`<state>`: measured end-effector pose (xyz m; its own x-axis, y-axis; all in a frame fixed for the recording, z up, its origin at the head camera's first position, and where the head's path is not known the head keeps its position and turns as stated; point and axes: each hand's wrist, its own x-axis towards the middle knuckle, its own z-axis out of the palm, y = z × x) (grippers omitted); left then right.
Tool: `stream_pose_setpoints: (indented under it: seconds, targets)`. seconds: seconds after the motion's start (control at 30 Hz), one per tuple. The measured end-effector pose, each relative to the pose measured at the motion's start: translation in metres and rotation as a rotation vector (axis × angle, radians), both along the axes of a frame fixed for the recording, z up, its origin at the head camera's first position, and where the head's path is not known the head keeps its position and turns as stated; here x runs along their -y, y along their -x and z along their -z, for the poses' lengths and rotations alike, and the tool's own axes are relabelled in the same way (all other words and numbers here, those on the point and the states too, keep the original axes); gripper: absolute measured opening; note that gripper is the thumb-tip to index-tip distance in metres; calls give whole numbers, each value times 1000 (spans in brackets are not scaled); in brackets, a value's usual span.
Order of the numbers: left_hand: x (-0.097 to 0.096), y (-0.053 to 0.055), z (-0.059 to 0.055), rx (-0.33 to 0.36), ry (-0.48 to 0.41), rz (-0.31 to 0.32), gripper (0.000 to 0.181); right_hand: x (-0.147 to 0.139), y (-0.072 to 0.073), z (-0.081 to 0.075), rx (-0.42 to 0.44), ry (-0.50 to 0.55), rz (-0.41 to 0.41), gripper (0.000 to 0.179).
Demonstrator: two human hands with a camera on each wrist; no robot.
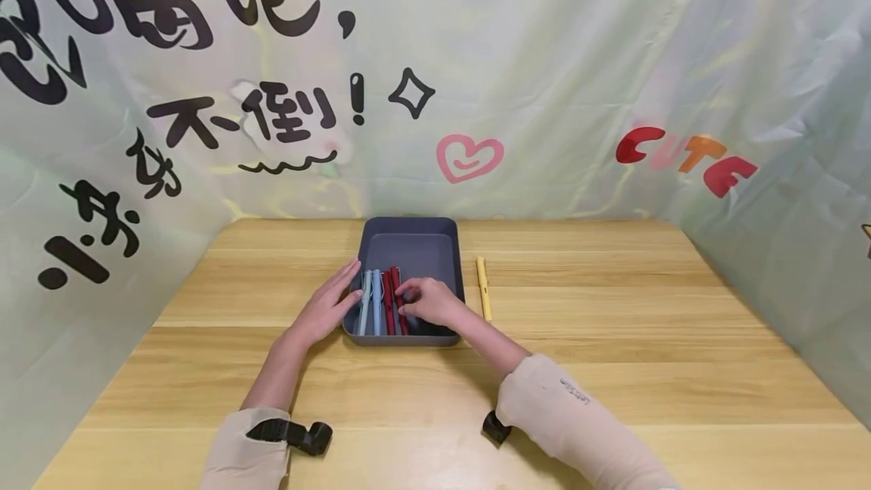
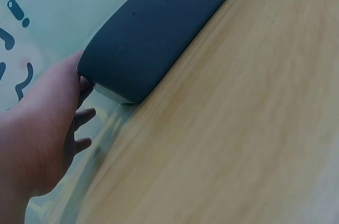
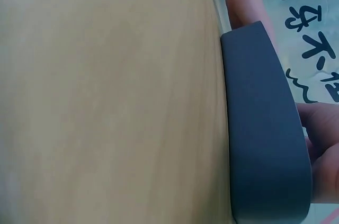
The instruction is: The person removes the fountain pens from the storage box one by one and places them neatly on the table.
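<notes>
In the head view, a dark grey-blue tray [image 1: 411, 224] holds a row of pens standing side by side near its front left. These are a pale teal pen [image 1: 364, 308], a light blue pen [image 1: 377, 308], a dark red pen [image 1: 389, 308] and a second dark red pen [image 1: 403, 320] at the row's right end. My right hand [image 1: 433, 301] reaches over the tray and pinches that rightmost dark red pen between thumb and fingers. Along the tray's left wall lies my left hand [image 1: 331, 305], fingers straight, thumb over the rim beside the pale teal pen.
A yellow pen [image 1: 484, 289] lies on the wooden table [image 1: 599, 308] just right of the tray. Behind the tray hangs a printed cloth [image 1: 544, 59], which also closes in both sides. The tray's outer wall [image 3: 265, 128] fills much of the right wrist view.
</notes>
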<state>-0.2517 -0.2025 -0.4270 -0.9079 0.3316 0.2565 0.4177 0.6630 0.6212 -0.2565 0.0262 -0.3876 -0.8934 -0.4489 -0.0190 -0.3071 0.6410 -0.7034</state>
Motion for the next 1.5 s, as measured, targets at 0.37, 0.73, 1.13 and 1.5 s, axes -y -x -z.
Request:
stream_pose_setpoints:
  seconds: [0.37,0.73,1.13,1.5]
  targets:
    - [0,1,0,-1,6,-7,56,3,0,7,-32,-37,-27,22]
    - [0,2,3,-7,2,-10,55,-2,-3,8,-104,-64,-29,25]
    - [0,1,2,-4,9,-9,56,0,-7,6,-174,-151,-24,29]
    - [1,2,2,-12,-4,8,56,-2,-3,0,40,-22,71,25]
